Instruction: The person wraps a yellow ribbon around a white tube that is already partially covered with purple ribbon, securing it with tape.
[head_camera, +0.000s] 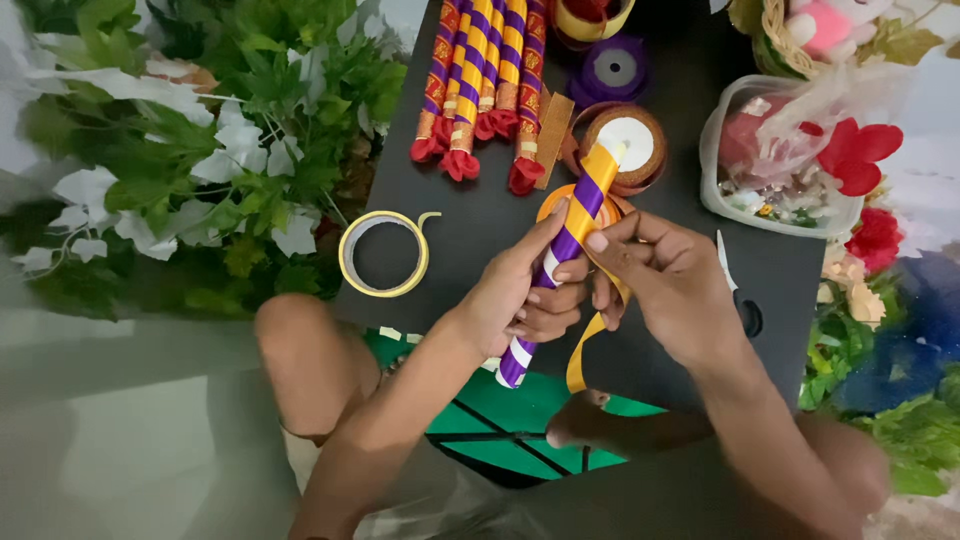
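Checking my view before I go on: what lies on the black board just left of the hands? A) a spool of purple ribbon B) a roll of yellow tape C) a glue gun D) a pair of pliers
B: a roll of yellow tape lies flat there, left of the left hand, its loose end curling up.

tape roll (383, 254), scissors (738, 297), leafy garland (200, 140)
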